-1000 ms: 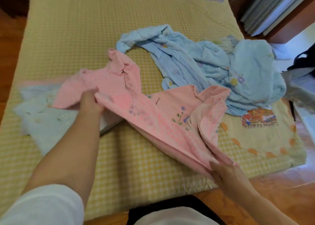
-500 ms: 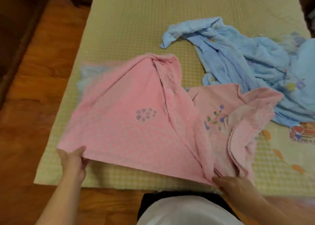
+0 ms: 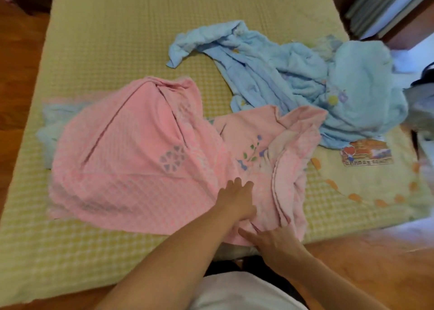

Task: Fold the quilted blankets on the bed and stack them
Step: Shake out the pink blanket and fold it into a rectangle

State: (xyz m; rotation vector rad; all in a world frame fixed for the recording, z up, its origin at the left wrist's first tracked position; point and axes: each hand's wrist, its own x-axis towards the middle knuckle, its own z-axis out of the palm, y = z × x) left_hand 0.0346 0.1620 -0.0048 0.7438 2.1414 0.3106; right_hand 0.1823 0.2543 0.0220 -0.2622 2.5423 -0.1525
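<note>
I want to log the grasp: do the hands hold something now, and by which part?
Nothing is gripped. The left hand lies flat on the pink blanket; the right hand rests open on its near edge.

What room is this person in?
Probably a bedroom: a bed with a yellow checked cover fills the view, the pink blanket and blue blanket lie on it, and a wooden floor surrounds it.

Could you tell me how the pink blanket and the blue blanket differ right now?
The pink blanket lies nearest the person, partly spread out; the blue blanket sits farther back, crumpled in a heap. Both the left hand and right hand rest on the pink one; the blue one is untouched. Both lie unfolded on the bed.
</note>
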